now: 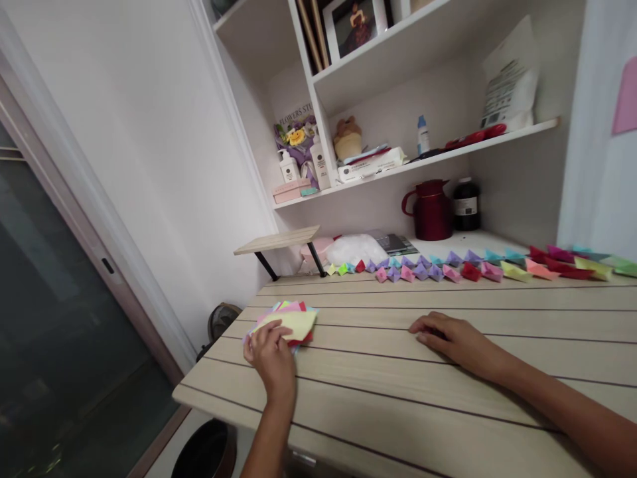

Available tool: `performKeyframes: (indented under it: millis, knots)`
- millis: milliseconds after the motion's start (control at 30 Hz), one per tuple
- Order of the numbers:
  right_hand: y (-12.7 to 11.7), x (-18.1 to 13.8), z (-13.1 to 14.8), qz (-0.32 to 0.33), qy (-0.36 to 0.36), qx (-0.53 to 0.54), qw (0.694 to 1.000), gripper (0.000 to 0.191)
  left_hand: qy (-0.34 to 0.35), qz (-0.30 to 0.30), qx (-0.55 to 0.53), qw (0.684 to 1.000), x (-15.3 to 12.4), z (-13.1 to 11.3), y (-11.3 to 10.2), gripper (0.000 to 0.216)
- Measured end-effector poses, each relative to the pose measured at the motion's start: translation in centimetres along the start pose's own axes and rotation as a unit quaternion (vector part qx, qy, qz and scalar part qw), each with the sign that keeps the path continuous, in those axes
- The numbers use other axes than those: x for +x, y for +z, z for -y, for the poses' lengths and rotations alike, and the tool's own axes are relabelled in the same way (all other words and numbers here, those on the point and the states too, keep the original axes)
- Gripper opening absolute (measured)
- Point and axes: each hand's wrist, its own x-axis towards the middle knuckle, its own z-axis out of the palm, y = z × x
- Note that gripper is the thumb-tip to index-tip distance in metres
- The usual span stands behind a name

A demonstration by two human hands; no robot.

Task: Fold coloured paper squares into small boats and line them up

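Note:
A loose stack of coloured paper sheets (303,325), pale yellow on top with pink, red and blue edges fanned beneath, lies on the left part of the wooden table. My left hand (273,352) rests on the near left side of this stack, its fingers apart and touching the yellow sheet. On the bare slats to the right lies my right hand (450,338), empty, with loosely bent fingers and the thumb a little apart. Folded paper boats (421,271) in many colours stand in two rows along the table's back edge.
A small raised wooden stand (279,240) sits at the back left corner. Behind the boats are a white plastic bag (355,249), a dark red jug (432,209) and a dark bottle (466,204). A dark bin (206,451) stands below the table's left edge (219,408).

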Motion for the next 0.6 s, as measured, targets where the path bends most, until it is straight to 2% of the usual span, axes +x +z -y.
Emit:
performKeyframes:
  millis: [67, 133, 200, 233, 300, 400, 433, 500, 533, 600]
  knots:
    - [-0.1, -0.1, 0.4, -0.01, 0.011, 0.011, 1.0, 0.03, 0.074, 0.036, -0.129, 0.988, -0.3, -1.8, -0.2, 0.03]
    - [-0.2, -0.2, 0.7, -0.024, 0.023, 0.033, 0.999, 0.047, 0.087, 0.113, -0.262, 0.955, -0.4, -4.3, -0.2, 0.03]
    - [-0.5, -0.3, 1.0, -0.028, 0.025, 0.072, 0.997, 0.067, 0.032, 0.182, -0.376, 0.908, -0.4, -7.3, 0.2, 0.026]
    - [-0.6, -0.4, 1.1, -0.028, 0.02, 0.095, 0.995, 0.074, -0.003, 0.198, -0.415, 0.888, -0.3, -8.7, 0.4, 0.025]
    - [-0.9, -0.4, 1.1, -0.028, 0.017, 0.149, 0.988, 0.077, -0.075, 0.225, -0.486, 0.841, -0.2, -11.3, 1.4, 0.019]
    - [-1.4, -0.5, 1.1, -0.031, 0.023, 0.232, 0.972, 0.086, -0.19, 0.28, -0.593, 0.73, -1.0, -13.7, 3.8, 0.002]
    - [-1.6, -0.5, 1.1, -0.037, 0.022, 0.252, 0.967, 0.094, -0.219, 0.277, -0.606, 0.713, -1.5, -14.1, 4.8, 0.005]
    - [-2.0, -0.5, 1.0, -0.06, 0.022, 0.279, 0.958, 0.104, -0.269, 0.255, -0.59, 0.717, -2.7, -14.3, 6.7, 0.008]
    - [-2.1, -0.4, 1.0, -0.071, 0.025, 0.296, 0.952, 0.103, -0.278, 0.256, -0.582, 0.719, -3.2, -14.1, 7.5, 0.008]
    - [-2.3, -0.3, 0.9, -0.075, 0.05, 0.353, 0.931, 0.085, -0.282, 0.264, -0.577, 0.72, -3.9, -13.8, 8.6, 0.01]
